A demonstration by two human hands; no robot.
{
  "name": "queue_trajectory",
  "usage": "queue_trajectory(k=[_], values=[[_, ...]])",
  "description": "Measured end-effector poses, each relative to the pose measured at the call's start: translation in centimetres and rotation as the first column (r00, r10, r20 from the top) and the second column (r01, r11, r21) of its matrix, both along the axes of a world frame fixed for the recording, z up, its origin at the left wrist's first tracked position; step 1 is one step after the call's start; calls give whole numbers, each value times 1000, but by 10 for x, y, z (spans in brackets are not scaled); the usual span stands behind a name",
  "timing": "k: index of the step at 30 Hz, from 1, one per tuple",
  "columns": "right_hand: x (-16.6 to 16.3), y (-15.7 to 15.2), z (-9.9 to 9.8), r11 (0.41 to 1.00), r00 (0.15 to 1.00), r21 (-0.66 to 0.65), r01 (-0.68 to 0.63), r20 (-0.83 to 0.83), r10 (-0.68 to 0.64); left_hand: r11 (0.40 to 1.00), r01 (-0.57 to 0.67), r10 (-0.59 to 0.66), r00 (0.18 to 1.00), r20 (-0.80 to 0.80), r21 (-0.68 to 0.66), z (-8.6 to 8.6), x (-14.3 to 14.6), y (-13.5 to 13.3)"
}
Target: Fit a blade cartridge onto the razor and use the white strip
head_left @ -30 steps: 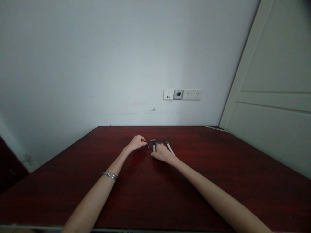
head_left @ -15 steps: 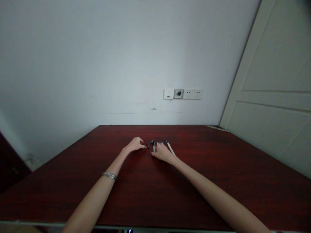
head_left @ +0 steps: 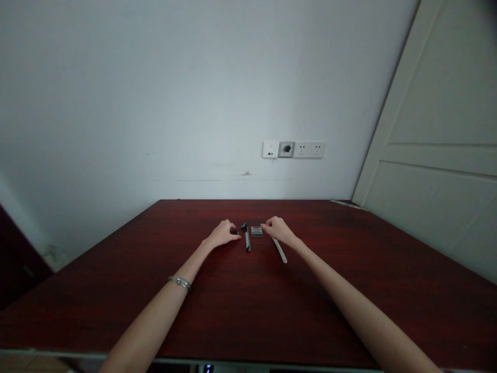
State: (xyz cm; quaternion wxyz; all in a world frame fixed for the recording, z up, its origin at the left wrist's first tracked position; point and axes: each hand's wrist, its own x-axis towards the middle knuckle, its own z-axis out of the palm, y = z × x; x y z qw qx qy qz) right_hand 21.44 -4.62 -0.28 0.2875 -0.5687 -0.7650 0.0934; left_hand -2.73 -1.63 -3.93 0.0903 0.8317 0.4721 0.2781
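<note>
Table (head_left: 233,305) ran wide in front of you, its far edge against the wall (head_left: 194,103) and its right side bordered by the panelled door (head_left: 438,217). To the left and right of your arms, and between your forearms, there was open room for moving; the small things lay together at the far middle.

Your left hand (head_left: 224,233) was partly curled, thumb and fingers close about a small dark piece (head_left: 237,232); whether you had hold of it or only touched it could not be told. Just to its right lay the razor (head_left: 247,241), head far and handle near, then the small flat case (head_left: 257,232). Your right hand (head_left: 280,229) was also curled, over the far end of the white stick (head_left: 280,251), fingertips beside the case; you could not tell whether it gripped anything.

Your hand hid the far end of the stick, and your left fingers covered part of the dark piece. The picture's bottom cut off your forearms, and the dim things below the table's near edge were hard to make out.
</note>
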Motion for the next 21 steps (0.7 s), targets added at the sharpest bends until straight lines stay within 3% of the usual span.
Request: queue_trajectory(k=[9, 13, 16, 21], values=[[10, 8, -7, 1000, 997, -11, 7, -80, -7, 996, -46, 52, 996, 75, -79, -1, 0, 1], [11, 10, -7, 993, 988, 114, -31, -148, 48, 979, -24, 76, 965, 252, -204, 13, 5, -4], [9, 6, -3, 961, 972, 260, -92, -185, 143, 938, 109, 76, 863, 499, -330, 27, 14, -11], [-2, -6, 5, 906, 937, 371, -205, -192, 291, 801, 410, 149, 571, 807, -437, 41, 32, -24]])
